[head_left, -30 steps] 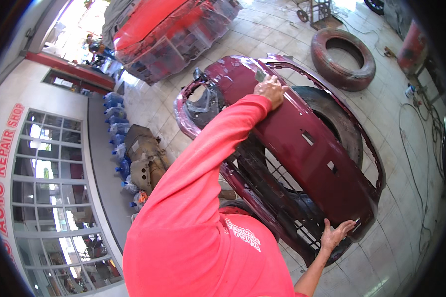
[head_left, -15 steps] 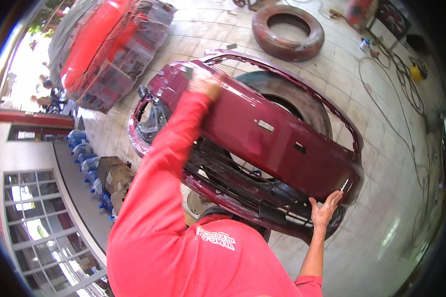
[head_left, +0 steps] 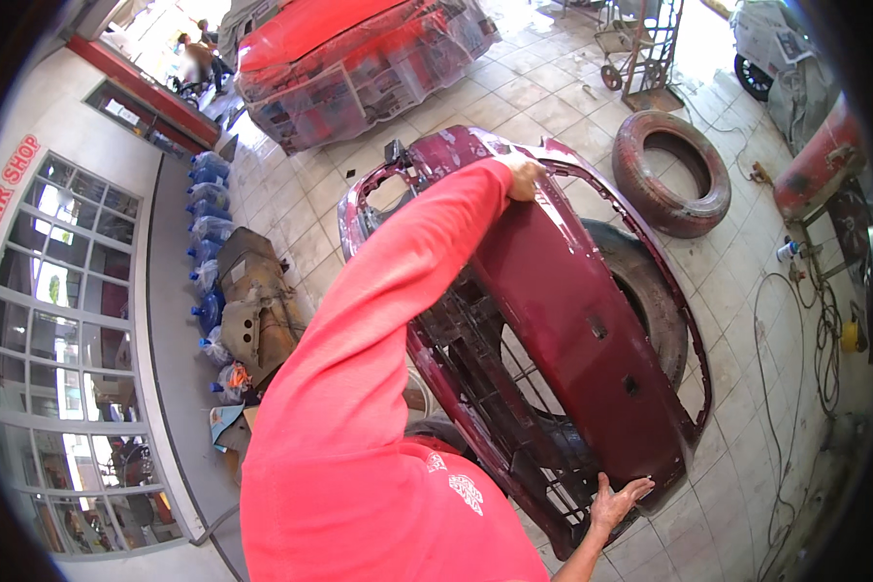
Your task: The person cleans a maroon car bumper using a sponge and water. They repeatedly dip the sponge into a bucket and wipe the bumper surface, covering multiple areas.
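A dark red car bumper cover (head_left: 563, 291) lies slantwise in front of me, with pale scuffed patches at its far end. It rests on a tyre (head_left: 650, 301) that shows through its openings. My left hand (head_left: 526, 177) is on the bumper's far end, its fingers curled down against the surface; whatever lies under them is hidden. At the near right end my right hand (head_left: 619, 502) touches the bumper's edge, thumb and fingers spread apart. A black grille (head_left: 490, 359) runs along the bumper's side closest to me.
Another tyre (head_left: 671, 175) lies on the tiled floor beyond the bumper. A red car front (head_left: 359, 68) under plastic and paper stands at the back. Blue water jugs (head_left: 209, 199) line the left wall. Hoses (head_left: 766, 388) trail at right, near a red tank (head_left: 820, 160).
My view has turned and shifted, so the bumper now looks steeper and further right. My left hand, blurred before, appears sharper at the bumper's far end. The right hand stays at the near end.
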`<action>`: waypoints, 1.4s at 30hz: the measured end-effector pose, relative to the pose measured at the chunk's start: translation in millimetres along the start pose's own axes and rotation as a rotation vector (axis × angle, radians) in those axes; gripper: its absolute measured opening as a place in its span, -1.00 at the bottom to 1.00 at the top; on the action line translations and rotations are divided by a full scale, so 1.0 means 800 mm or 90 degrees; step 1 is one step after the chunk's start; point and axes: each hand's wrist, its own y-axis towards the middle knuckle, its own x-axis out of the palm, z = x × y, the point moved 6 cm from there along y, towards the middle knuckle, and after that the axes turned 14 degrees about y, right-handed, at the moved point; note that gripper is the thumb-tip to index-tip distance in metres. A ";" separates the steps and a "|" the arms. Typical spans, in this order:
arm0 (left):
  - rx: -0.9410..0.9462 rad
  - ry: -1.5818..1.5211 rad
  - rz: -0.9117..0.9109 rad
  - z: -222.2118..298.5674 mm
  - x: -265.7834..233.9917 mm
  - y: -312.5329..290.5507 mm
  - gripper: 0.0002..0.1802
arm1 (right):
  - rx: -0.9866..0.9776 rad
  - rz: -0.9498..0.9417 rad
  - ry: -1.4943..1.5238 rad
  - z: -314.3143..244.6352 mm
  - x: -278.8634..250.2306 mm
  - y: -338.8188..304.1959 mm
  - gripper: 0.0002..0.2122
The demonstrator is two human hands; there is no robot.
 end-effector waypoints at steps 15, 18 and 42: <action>0.334 -0.084 0.137 0.408 0.044 -0.148 -0.59 | -0.063 0.053 -0.016 -0.025 -0.002 -0.011 0.24; 0.374 -0.069 0.221 0.311 0.000 -0.130 -0.56 | -0.164 0.155 0.093 -0.026 0.002 -0.019 0.21; 0.669 0.003 -0.060 0.808 0.163 -0.106 -0.49 | -0.352 0.055 0.218 -0.054 -0.011 -0.011 -0.13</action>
